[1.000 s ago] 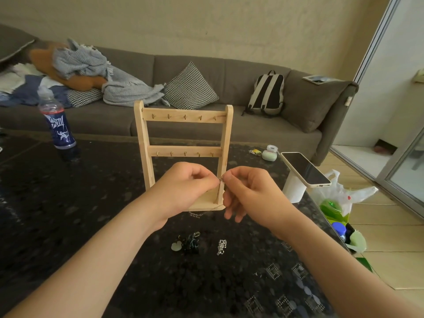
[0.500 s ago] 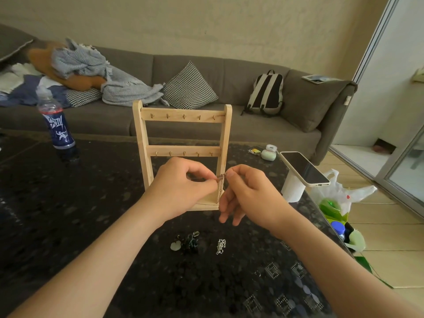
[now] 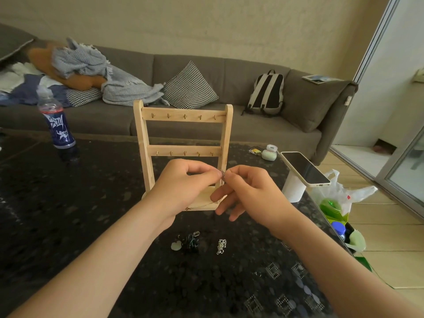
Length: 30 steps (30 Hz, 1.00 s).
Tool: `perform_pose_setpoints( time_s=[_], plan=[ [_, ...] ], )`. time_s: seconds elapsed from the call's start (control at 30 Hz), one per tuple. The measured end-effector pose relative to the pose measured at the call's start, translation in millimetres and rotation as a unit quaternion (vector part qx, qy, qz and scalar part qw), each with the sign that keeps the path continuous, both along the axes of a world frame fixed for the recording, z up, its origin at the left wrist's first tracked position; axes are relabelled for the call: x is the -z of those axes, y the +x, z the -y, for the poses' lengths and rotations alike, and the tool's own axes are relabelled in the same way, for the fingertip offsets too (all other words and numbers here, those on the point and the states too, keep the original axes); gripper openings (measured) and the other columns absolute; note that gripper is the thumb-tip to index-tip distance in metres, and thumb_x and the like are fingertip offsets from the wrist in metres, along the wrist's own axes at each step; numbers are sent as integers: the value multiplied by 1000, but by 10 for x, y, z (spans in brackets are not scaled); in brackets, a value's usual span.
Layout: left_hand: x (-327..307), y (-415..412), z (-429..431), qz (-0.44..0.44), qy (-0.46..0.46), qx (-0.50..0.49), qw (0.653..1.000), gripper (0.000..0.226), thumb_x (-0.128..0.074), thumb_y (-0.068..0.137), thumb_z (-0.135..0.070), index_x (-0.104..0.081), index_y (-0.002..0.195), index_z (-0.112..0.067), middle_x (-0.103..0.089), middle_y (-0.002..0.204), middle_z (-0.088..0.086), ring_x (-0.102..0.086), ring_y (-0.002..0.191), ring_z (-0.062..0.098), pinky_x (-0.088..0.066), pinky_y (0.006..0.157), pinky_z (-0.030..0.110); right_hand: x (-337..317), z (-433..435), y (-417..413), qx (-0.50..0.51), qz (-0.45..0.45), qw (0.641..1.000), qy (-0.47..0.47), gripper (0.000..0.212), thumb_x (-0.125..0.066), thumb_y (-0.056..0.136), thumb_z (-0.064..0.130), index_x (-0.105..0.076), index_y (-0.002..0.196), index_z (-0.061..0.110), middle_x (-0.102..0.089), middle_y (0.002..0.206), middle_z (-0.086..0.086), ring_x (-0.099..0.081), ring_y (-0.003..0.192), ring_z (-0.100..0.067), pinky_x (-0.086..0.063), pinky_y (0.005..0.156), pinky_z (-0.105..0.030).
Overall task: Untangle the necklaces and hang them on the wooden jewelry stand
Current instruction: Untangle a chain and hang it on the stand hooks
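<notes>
No legible text anywhere; white stylised marks on the bottle label [image 3: 58, 130], 10 o'clock, can't be read.

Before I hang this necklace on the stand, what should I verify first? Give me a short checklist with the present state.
1. Grip: left hand and right hand both pinch the necklace: ok.
2. Necklace untangled: a small bunch sits between the fingertips: not ok.
3. Free hooks on the wooden jewelry stand: both rows bare: ok.
4. Clasp state: too small to see: cannot tell.
5. Other pieces out of the way: silver chain and dark tangle lie apart from both hands: ok.
</notes>
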<state>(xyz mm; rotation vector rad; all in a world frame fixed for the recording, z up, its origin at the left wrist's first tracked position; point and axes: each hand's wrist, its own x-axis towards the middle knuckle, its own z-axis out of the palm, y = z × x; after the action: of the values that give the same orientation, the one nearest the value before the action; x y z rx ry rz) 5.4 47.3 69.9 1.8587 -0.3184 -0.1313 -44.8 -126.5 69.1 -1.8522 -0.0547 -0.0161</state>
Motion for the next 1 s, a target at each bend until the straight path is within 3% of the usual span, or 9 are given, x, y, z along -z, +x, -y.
perform_pose_setpoints(
  time_s=[0.27,0.37,0.57,0.67,0.73,0.83,1.0],
  plan=[
    [-39,-38,19,48,76,24,996,18,-63,105,-35,-77,95,-34,-67,102,-23,-57,106,1,-42,86,25,0,5,-5,31,11,999,-21,24,-48,112,25,-66,108,10,-79,100,-6,-80,81,-26,-65,61,-39],
    [-58,-50,-5,55,94,24,994,14,-63,105,-35,-75,98,-34,-65,105,-20,-56,105,3,-41,82,19,11,25,9,48,18,997,-58,23,-51,110,25,-70,104,13,-77,91,-5,-78,82,-28,-66,63,-40],
    [-133,-64,-33,-11,79,39,996,28,-55,108,-33,-75,95,-19,-67,101,-6,-56,103,8,-39,85,29,-23,1,14,42,1,996,-74,33,-38,112,19,-59,89,8,-60,81,-11,-70,63,-19,-55,49,-31],
    [-157,-63,-36,-32,96,31,994,36,-50,108,-36,-61,81,-17,-55,87,-3,-53,95,13,-40,88,33,-47,19,18,45,2,998,-48,34,-31,109,15,-50,81,9,-48,70,-6,-62,61,-22,-46,47,-32],
    [-168,-59,-52,-46,102,23,994,31,-48,109,-39,-59,88,-20,-53,93,-3,-52,95,15,-40,92,36,-65,37,14,61,11,998,-28,33,-30,109,15,-49,82,10,-47,68,-4,-59,60,-23,-44,47,-30],
    [-176,-57,-81,-50,92,34,994,26,-50,109,-38,-65,95,-22,-53,96,-4,-50,94,13,-39,96,40,-53,54,-1,76,32,997,-13,31,-39,111,18,-57,88,12,-53,67,-4,-59,58,-22,-44,45,-28],
    [-146,-47,-71,-38,86,66,993,38,-59,105,-37,-73,71,-25,-58,80,-8,-54,96,15,-44,99,45,7,76,-27,53,86,994,-51,21,-62,107,22,-76,93,13,-66,66,4,-58,52,-10,-48,48,-25]
  ],
)
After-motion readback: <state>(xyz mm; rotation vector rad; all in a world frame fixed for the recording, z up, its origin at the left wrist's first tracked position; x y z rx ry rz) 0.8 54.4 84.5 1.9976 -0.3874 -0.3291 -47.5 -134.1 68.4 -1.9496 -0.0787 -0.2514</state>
